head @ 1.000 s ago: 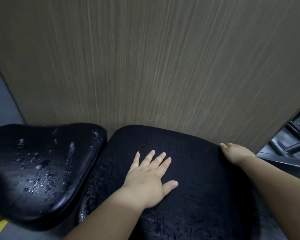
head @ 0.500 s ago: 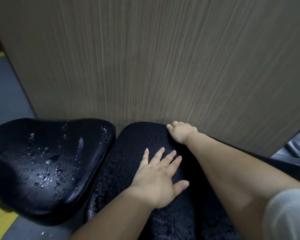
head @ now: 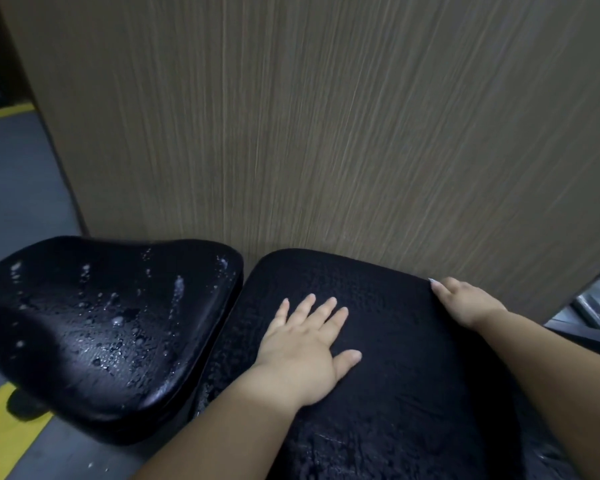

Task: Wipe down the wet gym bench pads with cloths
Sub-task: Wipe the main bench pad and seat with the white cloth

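Two black bench pads sit side by side against a wall. The left pad (head: pixel 94 334) is bare and glossy, with water drops across its top. A dark, rough-textured cloth (head: pixel 402 382) lies spread over the right pad and hides its surface. My left hand (head: pixel 305 351) presses flat on the cloth near its left side, fingers straight and spread. At the cloth's far right edge, next to the wall, my right hand (head: pixel 465 303) has its fingers curled over the edge and grips it.
A brown wood-grain wall panel (head: pixel 326 133) rises directly behind both pads. Grey floor with a yellow stripe (head: pixel 0 441) shows at the lower left. Dark metal frame bars (head: pixel 593 320) stand at the right, behind my right forearm.
My right hand slid along the cloth's far edge from the right corner to the middle and back to the right corner. My left hand stayed flat on the cloth.
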`<state>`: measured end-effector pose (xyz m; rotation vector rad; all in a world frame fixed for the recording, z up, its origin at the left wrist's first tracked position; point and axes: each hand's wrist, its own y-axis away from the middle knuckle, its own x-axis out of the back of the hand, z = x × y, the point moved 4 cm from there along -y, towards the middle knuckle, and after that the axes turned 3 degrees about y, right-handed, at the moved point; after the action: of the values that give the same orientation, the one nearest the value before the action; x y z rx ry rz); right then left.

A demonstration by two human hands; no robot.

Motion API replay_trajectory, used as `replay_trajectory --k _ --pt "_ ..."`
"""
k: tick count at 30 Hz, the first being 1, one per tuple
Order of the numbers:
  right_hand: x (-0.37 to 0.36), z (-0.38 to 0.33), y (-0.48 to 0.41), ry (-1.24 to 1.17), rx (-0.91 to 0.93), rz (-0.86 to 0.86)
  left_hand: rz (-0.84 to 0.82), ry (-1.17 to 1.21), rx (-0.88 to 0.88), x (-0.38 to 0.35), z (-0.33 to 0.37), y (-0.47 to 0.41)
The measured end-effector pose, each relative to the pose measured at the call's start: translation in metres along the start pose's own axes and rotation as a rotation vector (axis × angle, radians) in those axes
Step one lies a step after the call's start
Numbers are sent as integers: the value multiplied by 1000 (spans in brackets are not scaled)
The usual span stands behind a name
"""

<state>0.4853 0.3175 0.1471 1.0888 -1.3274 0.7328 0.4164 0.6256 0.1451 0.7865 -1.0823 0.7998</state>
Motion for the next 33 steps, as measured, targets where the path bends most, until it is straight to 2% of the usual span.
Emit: replay_trajectory --k 5,8,18,21,26,33 --pt "-1 -10 -6 12 -98 -16 46 13 83 6 -31 9" --pt "-2 -33 -12 28 -74 -8 77 14 70 4 -32 12" --pt "-13 -215 -4 123 296 -12 78 5 52 3 -31 7" --pt "-16 -241 -1 116 408 -54 62 10 49 4 -31 7" --pt "-14 -211 -5 0 477 -64 75 20 40 3 -33 9" --pt "1 -98 -8 -17 244 -61 53 16 33 3 -34 11"
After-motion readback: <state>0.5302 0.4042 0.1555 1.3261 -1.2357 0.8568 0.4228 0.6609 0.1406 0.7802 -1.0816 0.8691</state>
